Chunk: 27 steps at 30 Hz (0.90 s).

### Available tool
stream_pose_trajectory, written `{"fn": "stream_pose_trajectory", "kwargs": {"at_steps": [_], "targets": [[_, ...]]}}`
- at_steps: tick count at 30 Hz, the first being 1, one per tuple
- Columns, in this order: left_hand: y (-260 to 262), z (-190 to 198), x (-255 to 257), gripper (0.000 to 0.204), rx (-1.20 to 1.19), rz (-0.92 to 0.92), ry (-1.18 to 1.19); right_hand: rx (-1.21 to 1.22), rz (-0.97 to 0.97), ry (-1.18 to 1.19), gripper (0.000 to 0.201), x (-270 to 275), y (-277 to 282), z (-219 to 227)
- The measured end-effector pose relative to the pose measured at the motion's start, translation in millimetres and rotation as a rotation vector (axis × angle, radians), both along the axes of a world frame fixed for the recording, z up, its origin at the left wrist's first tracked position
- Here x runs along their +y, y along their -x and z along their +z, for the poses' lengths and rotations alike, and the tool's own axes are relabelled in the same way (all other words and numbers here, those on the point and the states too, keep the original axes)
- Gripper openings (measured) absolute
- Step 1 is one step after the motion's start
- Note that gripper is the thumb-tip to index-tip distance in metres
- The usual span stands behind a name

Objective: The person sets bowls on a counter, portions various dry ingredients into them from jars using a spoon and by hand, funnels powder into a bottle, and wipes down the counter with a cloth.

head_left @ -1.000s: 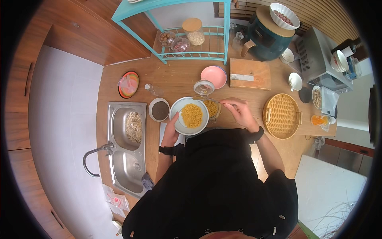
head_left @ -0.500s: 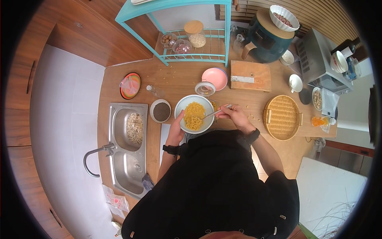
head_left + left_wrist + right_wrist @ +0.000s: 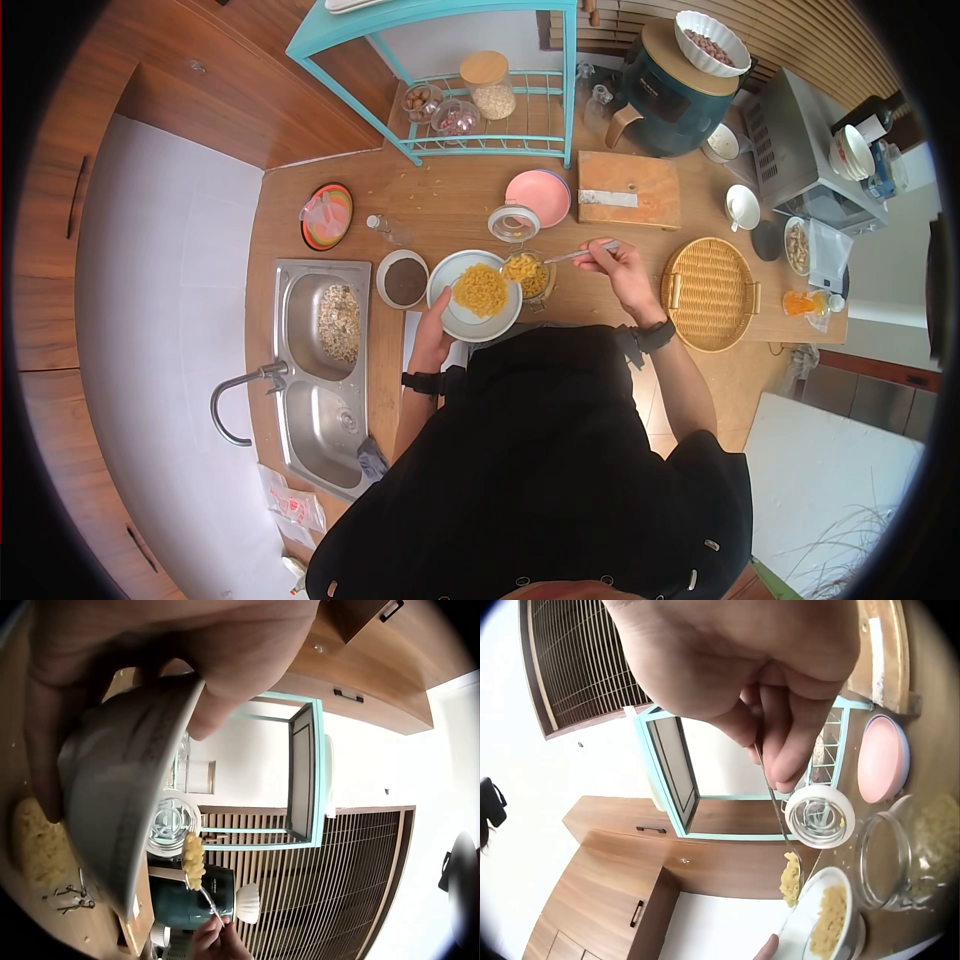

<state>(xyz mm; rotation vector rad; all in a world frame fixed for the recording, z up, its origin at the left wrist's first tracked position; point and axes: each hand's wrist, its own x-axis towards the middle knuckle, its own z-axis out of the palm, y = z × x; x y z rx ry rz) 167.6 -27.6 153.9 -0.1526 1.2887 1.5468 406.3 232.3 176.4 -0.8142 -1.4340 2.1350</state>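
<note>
My left hand [image 3: 432, 335] grips a white bowl [image 3: 446, 283] by its side, tilted toward the right, with yellow macaroni [image 3: 480, 291] inside. In my right hand [image 3: 626, 280] is the handle of a metal spoon [image 3: 590, 252], pinched between thumb and fingers. Macaroni heaps the spoon's bowl, shown in the right wrist view as a yellow clump [image 3: 790, 879] near the bowl's rim. Below the spoon stands an open glass jar [image 3: 885, 859] of macaroni, its hinged lid [image 3: 820, 816] swung back. In the left wrist view the bowl's outer wall [image 3: 124, 776] hides its contents.
A bowl of dark grains [image 3: 405, 280] sits left of the white bowl, beside the sink [image 3: 364, 300]. Behind the jar are a pink bowl [image 3: 540, 196] and a wooden board [image 3: 645, 190]. A wicker tray [image 3: 708, 295] lies to the right; a turquoise rack [image 3: 490, 152] stands at the back.
The spoon went from the jar to the white bowl, and is now back over the jar carrying macaroni. The white bowl moved right toward the spoon, then back left.
</note>
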Motion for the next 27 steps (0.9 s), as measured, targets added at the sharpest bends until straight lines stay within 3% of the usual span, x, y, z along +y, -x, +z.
{"fn": "stream_pose_trajectory", "kwargs": {"at_steps": [4, 6, 9, 13, 16, 18, 27], "targets": [[3, 11, -3, 0.048, 0.074, 0.008, 0.055, -0.077, -0.025, -0.251, 0.023, -7, -3, -5], [5, 9, -3, 0.048, 0.068, 0.013, 0.051, -0.385, 0.126, -0.751, 0.018, -14, -4, 26], [7, 9, -1, 0.047, 0.07, 0.007, 0.05, -0.16, 0.052, -0.857, 0.017, -16, -1, 37], [-2, 20, 11, 0.047, 0.052, -0.008, 0.017, -0.042, 0.091, -0.844, 0.019, -17, 12, 39], [-8, 20, 19, 0.047, -0.007, 0.001, -0.078, -0.038, 0.109, -0.74, 0.021, -17, 20, 13], [-10, 18, 23, 0.048, -0.006, 0.005, -0.095, -0.037, 0.117, -0.384, 0.024, -17, 22, -9], [-10, 23, 26, 0.049, -0.009, -0.039, -0.034, -0.087, 0.208, 0.192, 0.035, -30, 21, -15]]}}
